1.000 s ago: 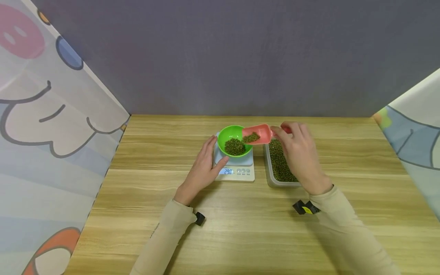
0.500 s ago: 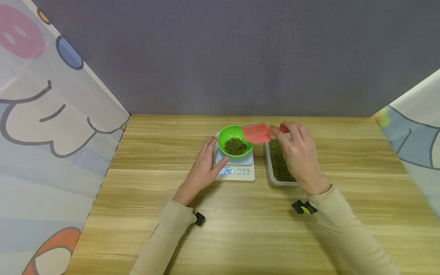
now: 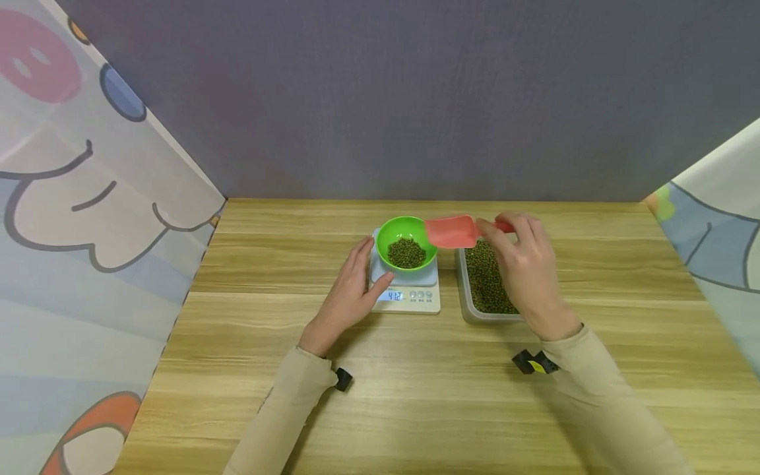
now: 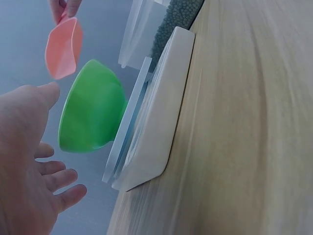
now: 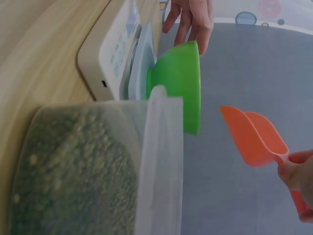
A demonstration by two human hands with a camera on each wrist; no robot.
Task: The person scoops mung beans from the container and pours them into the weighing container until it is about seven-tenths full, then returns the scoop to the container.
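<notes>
A green bowl (image 3: 405, 229) with a small heap of green beans (image 3: 406, 254) stands on the white kitchen scale (image 3: 410, 302), whose display seems to read 41.2. Beside the bowl's left side is my left hand (image 3: 350, 290), its fingers relaxed; the left wrist view shows it slightly apart from the green wall (image 4: 95, 110). My right hand (image 3: 525, 264) pinches the handle of a red scoop (image 3: 452, 232). The scoop's lip is over the bowl's right rim, and no beans show in it. From the right wrist, the scoop (image 5: 254, 139) appears raised above the bowl.
Right of the scale, a clear plastic box (image 3: 466, 297) holds many green beans (image 3: 487, 284), partly covered by my right hand. All stand on a wood-grain table (image 3: 415, 396), with a grey panel (image 3: 415, 99) behind and printed cloth on both sides.
The beans in the scoop have gone into the bowl, and the scoop has drawn a little right. The display has changed from 29.0 to about 41.2. My left hand stays put.
</notes>
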